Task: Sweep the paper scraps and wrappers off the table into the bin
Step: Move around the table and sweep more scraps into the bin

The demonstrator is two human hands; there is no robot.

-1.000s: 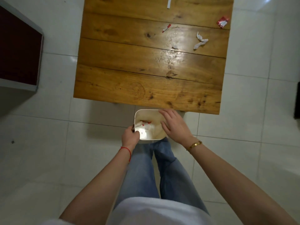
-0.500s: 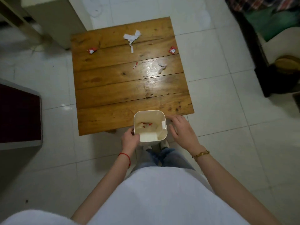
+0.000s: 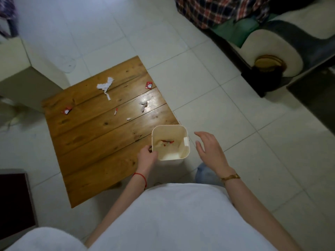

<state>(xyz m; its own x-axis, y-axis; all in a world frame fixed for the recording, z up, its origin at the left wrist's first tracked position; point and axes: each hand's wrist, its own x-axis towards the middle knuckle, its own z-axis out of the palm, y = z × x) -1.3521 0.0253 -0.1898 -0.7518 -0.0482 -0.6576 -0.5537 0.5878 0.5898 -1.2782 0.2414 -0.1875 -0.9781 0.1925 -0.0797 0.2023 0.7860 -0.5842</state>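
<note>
A cream square bin (image 3: 184, 140) is held up over the near right corner of the wooden table (image 3: 94, 145). My left hand (image 3: 146, 157) grips its left rim. A few scraps lie at the bin's bottom. My right hand (image 3: 208, 149) hovers open just right of the bin, apart from it. On the far half of the table lie torn white paper (image 3: 105, 86), a red wrapper (image 3: 149, 85) at the right edge, another red wrapper (image 3: 66, 110) at the left, a small red-and-white scrap (image 3: 115, 111) and white bits (image 3: 144, 106).
White tiled floor surrounds the low table. A sofa with a rolled armrest (image 3: 272, 51) and plaid cloth stands at the far right. A beige block (image 3: 27, 82) sits beyond the table's far left corner, and a dark red cabinet (image 3: 14, 201) at the near left.
The view has risen and pulled back from the table. The bin has come up and moved right with my left hand. My right hand has left the bin and spread open.
</note>
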